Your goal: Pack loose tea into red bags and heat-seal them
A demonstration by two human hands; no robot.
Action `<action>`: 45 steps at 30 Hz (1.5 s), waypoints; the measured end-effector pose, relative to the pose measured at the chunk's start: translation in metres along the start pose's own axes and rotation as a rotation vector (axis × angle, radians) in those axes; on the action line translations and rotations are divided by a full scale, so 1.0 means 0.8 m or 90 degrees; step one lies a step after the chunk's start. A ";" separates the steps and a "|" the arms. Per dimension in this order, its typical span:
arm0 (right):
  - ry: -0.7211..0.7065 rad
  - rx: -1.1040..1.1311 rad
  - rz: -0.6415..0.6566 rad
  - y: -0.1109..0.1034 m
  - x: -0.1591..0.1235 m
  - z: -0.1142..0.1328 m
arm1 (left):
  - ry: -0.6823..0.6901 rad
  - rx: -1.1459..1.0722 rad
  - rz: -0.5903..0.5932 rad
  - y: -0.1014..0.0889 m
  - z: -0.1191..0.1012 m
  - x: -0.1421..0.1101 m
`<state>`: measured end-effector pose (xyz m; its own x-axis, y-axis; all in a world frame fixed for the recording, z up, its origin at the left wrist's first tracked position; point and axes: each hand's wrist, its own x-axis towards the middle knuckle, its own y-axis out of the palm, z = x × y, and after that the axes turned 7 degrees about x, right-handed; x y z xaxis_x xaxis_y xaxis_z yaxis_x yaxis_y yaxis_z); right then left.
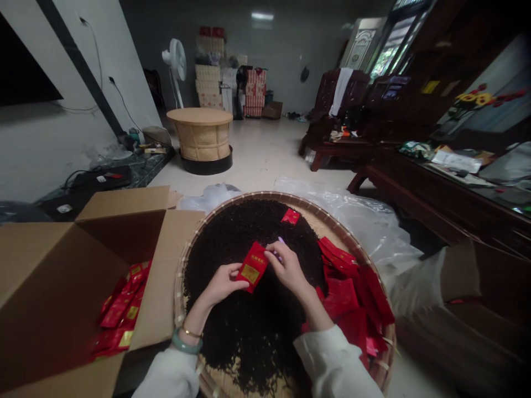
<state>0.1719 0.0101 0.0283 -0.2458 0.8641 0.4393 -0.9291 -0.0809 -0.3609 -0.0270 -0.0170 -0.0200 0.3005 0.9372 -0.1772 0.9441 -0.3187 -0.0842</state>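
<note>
My left hand [224, 283] pinches the lower edge of a small red foil packet [253, 267] with a yellow label. My right hand [287, 266] grips the packet's top corner, and a small pale purple object shows between its fingers. Both hands hover over a heap of dark loose tea leaves [249, 309] piled in a round woven bamboo tray [332, 218]. A pile of red packets [352, 293] lies on the tray's right side. One lone red packet [290, 216] rests on the leaves at the far side.
An open cardboard box [62, 276] at my left holds several red packets [122, 315]. Clear plastic sheeting [365, 215] lies behind the tray. A dark wooden table [448, 188] runs along the right. A round bamboo drum [203, 138], fan and stacked boxes stand farther back.
</note>
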 end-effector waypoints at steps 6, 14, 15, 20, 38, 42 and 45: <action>0.016 0.051 -0.006 -0.001 -0.003 0.004 | 0.028 0.084 -0.014 -0.004 -0.006 -0.003; -0.179 -0.029 0.138 0.011 -0.028 0.032 | 0.087 0.196 -0.076 0.002 0.003 -0.003; -0.202 -0.042 0.138 0.012 -0.033 0.034 | 0.108 0.224 -0.090 0.001 0.004 -0.004; -0.216 -0.127 0.067 0.016 -0.052 0.030 | 0.195 0.252 -0.108 0.000 0.004 -0.005; 0.259 0.252 -0.040 0.043 -0.037 -0.007 | 0.092 0.114 0.008 0.007 -0.012 -0.012; 0.317 0.295 -0.073 0.049 -0.033 -0.010 | 0.065 0.075 0.007 0.011 -0.011 -0.011; 0.300 0.258 -0.116 0.053 -0.032 -0.010 | 0.027 0.038 0.019 0.014 -0.011 -0.008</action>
<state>0.1407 -0.0114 -0.0045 -0.0131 0.9997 0.0226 -0.9978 -0.0146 0.0650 -0.0172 -0.0251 -0.0110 0.3348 0.9319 -0.1394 0.9254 -0.3531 -0.1380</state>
